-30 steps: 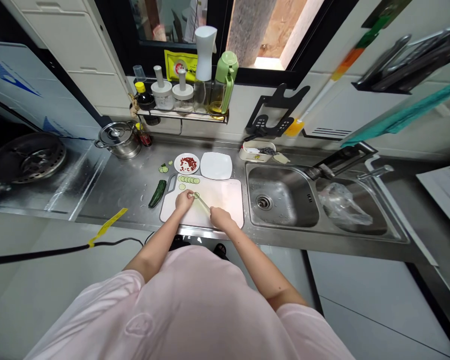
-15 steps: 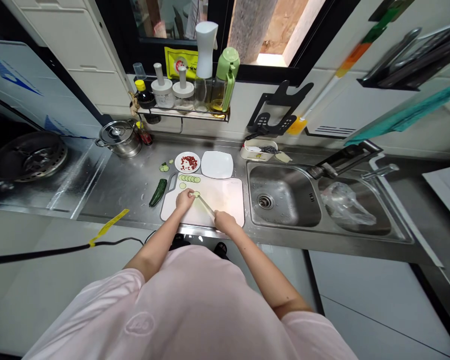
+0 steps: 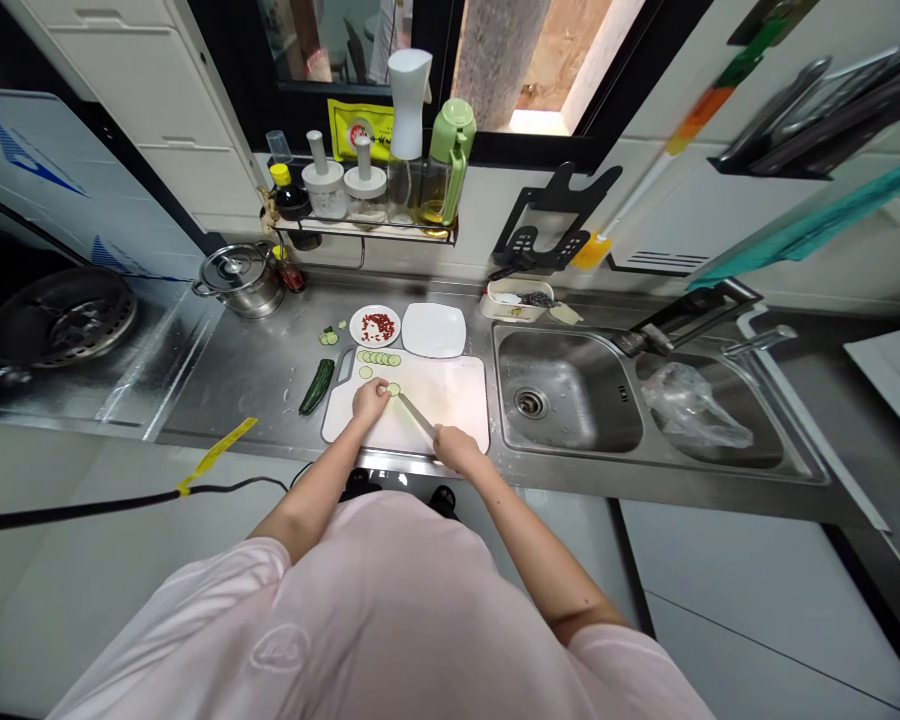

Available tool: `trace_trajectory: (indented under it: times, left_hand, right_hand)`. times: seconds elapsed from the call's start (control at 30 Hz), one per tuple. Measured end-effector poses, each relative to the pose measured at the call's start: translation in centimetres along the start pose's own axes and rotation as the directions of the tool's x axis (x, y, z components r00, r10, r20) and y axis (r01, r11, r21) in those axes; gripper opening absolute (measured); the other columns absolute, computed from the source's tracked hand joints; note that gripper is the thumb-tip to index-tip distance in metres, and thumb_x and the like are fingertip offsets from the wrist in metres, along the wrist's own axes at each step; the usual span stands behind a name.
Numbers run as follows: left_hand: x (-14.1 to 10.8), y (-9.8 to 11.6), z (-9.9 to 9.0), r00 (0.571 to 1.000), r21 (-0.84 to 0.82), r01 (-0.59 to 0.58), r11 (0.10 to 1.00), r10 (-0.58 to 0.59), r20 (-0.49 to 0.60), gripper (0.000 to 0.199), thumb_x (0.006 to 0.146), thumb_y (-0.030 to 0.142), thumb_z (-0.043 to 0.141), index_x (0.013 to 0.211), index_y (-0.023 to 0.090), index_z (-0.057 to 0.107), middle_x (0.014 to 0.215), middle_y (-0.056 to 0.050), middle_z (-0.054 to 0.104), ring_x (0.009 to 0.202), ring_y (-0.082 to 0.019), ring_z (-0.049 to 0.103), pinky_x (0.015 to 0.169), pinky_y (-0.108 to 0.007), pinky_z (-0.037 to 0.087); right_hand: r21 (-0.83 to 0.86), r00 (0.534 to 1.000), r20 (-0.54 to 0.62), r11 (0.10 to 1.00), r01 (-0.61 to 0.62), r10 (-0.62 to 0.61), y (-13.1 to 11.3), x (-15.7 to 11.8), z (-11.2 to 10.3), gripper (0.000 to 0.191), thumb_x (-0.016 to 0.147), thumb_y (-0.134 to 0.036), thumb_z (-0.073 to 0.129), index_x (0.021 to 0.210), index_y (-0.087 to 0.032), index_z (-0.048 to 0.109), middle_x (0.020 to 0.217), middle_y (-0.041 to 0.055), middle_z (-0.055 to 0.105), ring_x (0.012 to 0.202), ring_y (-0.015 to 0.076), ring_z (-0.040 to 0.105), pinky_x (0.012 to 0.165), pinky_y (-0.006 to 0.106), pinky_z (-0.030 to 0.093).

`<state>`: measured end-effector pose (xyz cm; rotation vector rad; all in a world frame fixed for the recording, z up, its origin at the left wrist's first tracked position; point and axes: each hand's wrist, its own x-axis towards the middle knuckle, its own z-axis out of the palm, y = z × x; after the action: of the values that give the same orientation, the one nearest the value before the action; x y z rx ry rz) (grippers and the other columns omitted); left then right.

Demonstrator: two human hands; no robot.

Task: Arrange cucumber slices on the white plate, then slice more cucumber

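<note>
My right hand [image 3: 456,448] is closed around the handle of a kitchen knife [image 3: 418,415], whose blade slants up and left over the white cutting board [image 3: 457,400]. At the blade's tip lies a pale green cucumber slice [image 3: 394,389]. The bent fingers of my left hand [image 3: 370,400] pinch at that slice's left edge; my fingers partly hide what is between them. Further back on the board, several cucumber slices [image 3: 379,358] overlap in a row, with a single slice [image 3: 365,372] just below them. A dark green cucumber piece [image 3: 316,387] rests on the counter left of the board.
Behind the board stand a plate of chopped red pieces [image 3: 361,336] and a white square plate [image 3: 433,330]. Cucumber scraps [image 3: 328,338] lie to their left. A steel pot [image 3: 241,282] is at the back left. The sink [image 3: 570,390] adjoins the board's right side.
My right hand and the knife have shifted slightly right, drawing the blade a little away from the slice. My left hand stays nearly in place.
</note>
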<state>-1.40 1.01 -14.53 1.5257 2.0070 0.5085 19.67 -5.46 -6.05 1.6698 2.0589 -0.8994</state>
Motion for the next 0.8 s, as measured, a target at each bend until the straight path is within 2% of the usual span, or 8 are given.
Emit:
trace_trajectory:
  times: [0.13, 0.27, 0.4, 0.5, 0.6, 0.67, 0.8]
  left_hand:
    - [-0.2, 0.2, -0.1, 1.000, 0.023, 0.001, 1.000, -0.001, 0.004, 0.022, 0.079, 0.028, 0.058, 0.099, 0.025, 0.065, 0.080, 0.000, 0.067, 0.080, -0.017, 0.061, 0.069, -0.024, 0.042]
    - [-0.5, 0.4, 0.0, 1.000, 0.051, -0.008, 0.999, 0.008, -0.007, 0.027, 0.081, 0.030, 0.056, 0.107, 0.025, 0.062, 0.083, -0.001, 0.067, 0.083, -0.018, 0.061, 0.071, -0.026, 0.043]
    - [-0.9, 0.7, 0.2, 0.996, 0.153, -0.087, 0.984, 0.091, -0.023, 0.036, 0.086, 0.033, 0.050, 0.119, 0.021, 0.058, 0.099, -0.007, 0.065, 0.095, -0.021, 0.060, 0.080, -0.028, 0.044]
    - [-1.3, 1.1, 0.3, 0.984, 0.250, -0.165, 0.954, 0.175, -0.015, 0.036, 0.088, 0.035, 0.047, 0.120, 0.021, 0.058, 0.112, -0.010, 0.059, 0.099, -0.022, 0.059, 0.082, -0.030, 0.044]
    - [-1.3, 1.5, 0.4, 0.985, 0.297, -0.162, 0.941, 0.172, -0.007, 0.032, 0.088, 0.035, 0.047, 0.114, 0.022, 0.060, 0.112, -0.010, 0.057, 0.097, -0.023, 0.059, 0.082, -0.031, 0.045]
    - [-1.1, 1.6, 0.4, 0.989, 0.300, -0.140, 0.944, 0.148, -0.006, 0.029, 0.087, 0.034, 0.048, 0.110, 0.021, 0.061, 0.110, -0.010, 0.056, 0.096, -0.022, 0.059, 0.081, -0.031, 0.044]
    - [-0.1, 1.6, 0.2, 0.996, 0.236, -0.079, 0.969, 0.085, -0.015, 0.024, 0.081, 0.031, 0.056, 0.101, 0.021, 0.063, 0.108, -0.009, 0.059, 0.092, -0.021, 0.060, 0.077, -0.029, 0.043]
  right_hand:
    - [0.089, 0.995, -0.101, 0.996, 0.021, -0.012, 1.3, -0.8, 0.3, 0.032, 0.090, -0.031, 0.041, 0.117, -0.019, 0.052, 0.105, 0.0116, 0.065, 0.092, 0.0237, 0.062, 0.067, 0.027, 0.040]
    - [0.191, 0.980, -0.200, 0.980, 0.051, -0.012, 2.8, -2.0, 1.2, 0.052, 0.089, -0.031, 0.043, 0.139, -0.023, 0.032, 0.109, 0.0083, 0.065, 0.096, 0.0226, 0.060, 0.071, 0.026, 0.037]
    - [0.254, 0.956, -0.288, 0.967, 0.023, 0.053, 4.0, -2.5, 2.6, 0.060, 0.090, -0.034, 0.043, 0.145, -0.021, 0.024, 0.106, 0.0090, 0.066, 0.093, 0.0217, 0.061, 0.071, 0.025, 0.037]
    - [0.304, 0.911, -0.367, 0.950, -0.072, 0.187, 4.7, -2.1, 3.6, 0.053, 0.089, -0.034, 0.045, 0.137, -0.014, 0.040, 0.101, 0.0119, 0.068, 0.092, 0.0216, 0.062, 0.073, 0.025, 0.037]
    - [0.321, 0.880, -0.381, 0.933, -0.162, 0.283, 5.3, -1.7, 4.1, 0.037, 0.089, -0.037, 0.044, 0.111, -0.013, 0.062, 0.093, 0.0129, 0.069, 0.087, 0.0214, 0.062, 0.071, 0.024, 0.037]
    - [0.305, 0.870, -0.387, 0.933, -0.192, 0.306, 5.5, -1.6, 4.3, 0.037, 0.090, -0.040, 0.042, 0.100, -0.014, 0.066, 0.087, 0.0126, 0.069, 0.084, 0.0213, 0.063, 0.068, 0.024, 0.037]
    - [0.260, 0.850, -0.380, 0.924, -0.280, 0.364, 5.4, -1.8, 4.4, 0.043, 0.091, -0.046, 0.037, 0.102, -0.015, 0.066, 0.090, 0.0130, 0.069, 0.085, 0.0227, 0.063, 0.068, 0.026, 0.038]
